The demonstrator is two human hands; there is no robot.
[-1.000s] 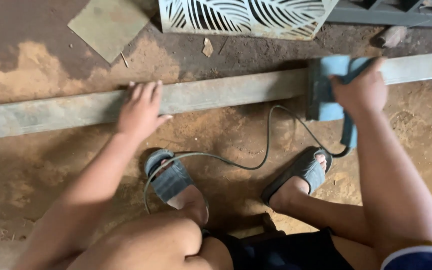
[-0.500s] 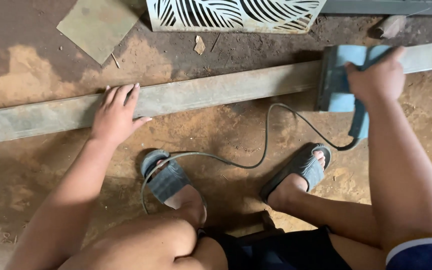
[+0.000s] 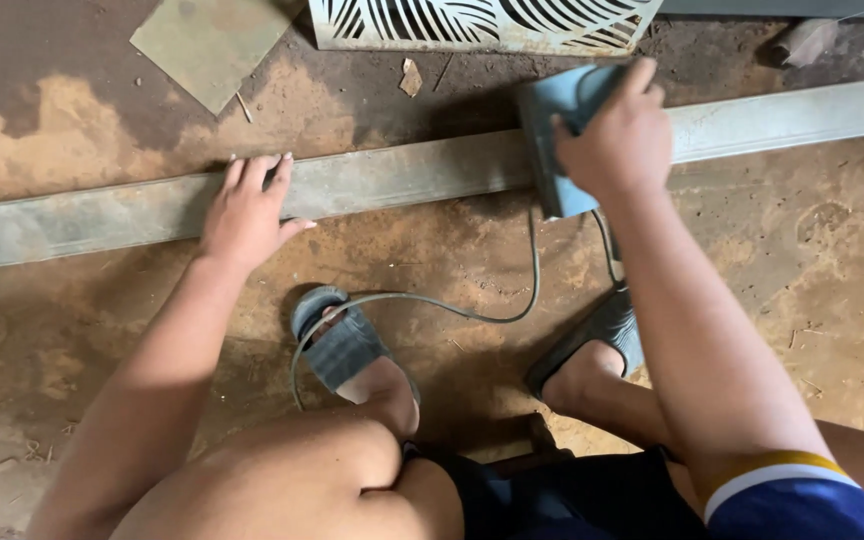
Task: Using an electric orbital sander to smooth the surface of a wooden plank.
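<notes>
1. Your left hand (image 3: 247, 210) lies flat on the one long grey metal bar (image 3: 402, 175), left of centre in the frame. Its fingers are spread open and point toward the top edge, palm pressed down, gripping nothing.
2. Your right hand (image 3: 617, 135) is closed around the top of one blue-grey power sander (image 3: 557, 140), upper right of centre. The fingers wrap over its body, and the tool sits on the bar.
3. The bar runs across the whole frame, from the left edge to the upper right, rising slightly toward the right. It lies on the dusty brown floor (image 3: 802, 270).
4. One grey cord (image 3: 452, 305) drops from the sander, curves through the middle of the frame and loops by your left foot.
5. You wear two grey sandals: one (image 3: 337, 340) at centre, just below the bar, and one (image 3: 592, 340) to its right, under your right forearm.
6. At the top centre stands one pale panel with a cut-out leaf pattern (image 3: 482, 22), well apart from your hands.
7. One flat greenish sheet (image 3: 212, 40) lies in the upper left, beyond the bar.
8. One small scrap (image 3: 411, 77) lies between the panel and the bar.
9. One blunt, dusty object (image 3: 800, 40) shows in the upper right corner; what it is cannot be told.
</notes>
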